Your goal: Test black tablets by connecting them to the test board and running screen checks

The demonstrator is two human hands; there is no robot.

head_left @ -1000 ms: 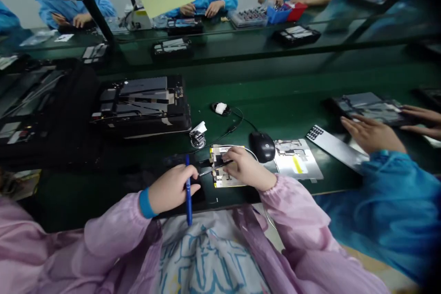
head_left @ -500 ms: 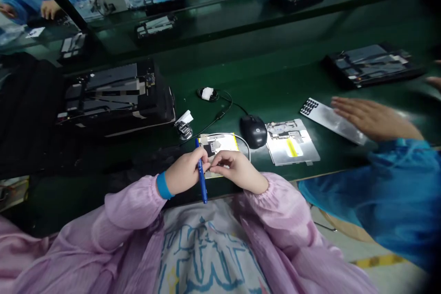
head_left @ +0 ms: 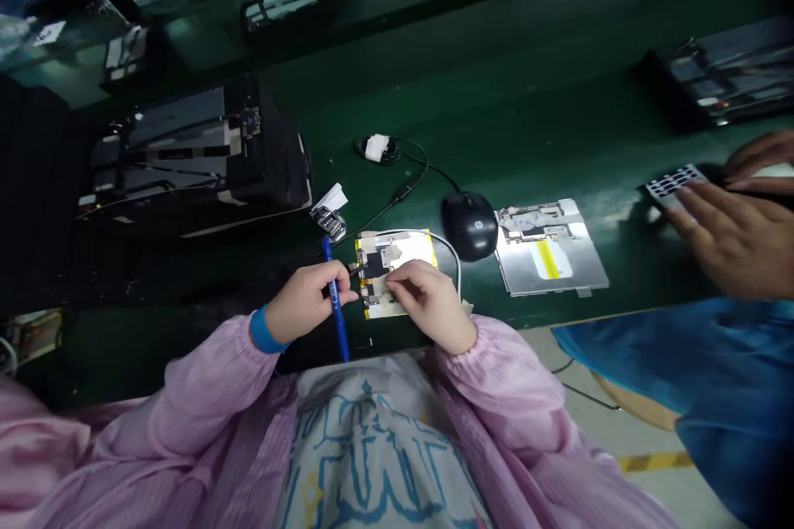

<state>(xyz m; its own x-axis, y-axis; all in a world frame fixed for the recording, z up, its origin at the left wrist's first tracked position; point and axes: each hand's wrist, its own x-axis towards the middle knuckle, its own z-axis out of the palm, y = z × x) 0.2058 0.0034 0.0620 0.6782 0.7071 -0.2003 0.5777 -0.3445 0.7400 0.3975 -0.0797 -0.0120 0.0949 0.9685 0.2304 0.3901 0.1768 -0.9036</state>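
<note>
Currently | one blue marker [head_left: 339, 321], left hand [head_left: 303, 302] curled closed around it | one yellow-edged board [head_left: 400, 252] on green table [head_left: 527, 140] | right hand [head_left: 434, 307] over board, fingertips bunched close, cannot tell if gripping anything | one black mouse [head_left: 472, 225], one silver plate [head_left: 558, 260], right of board

green bench [head_left: 521, 132] beneath yellow-edged board [head_left: 395, 252], black mouse [head_left: 470, 226], silver panel [head_left: 552, 254]

A yellow-edged panel [head_left: 378, 266] lies flat beside a slanted blue pen [head_left: 339, 322].
</note>
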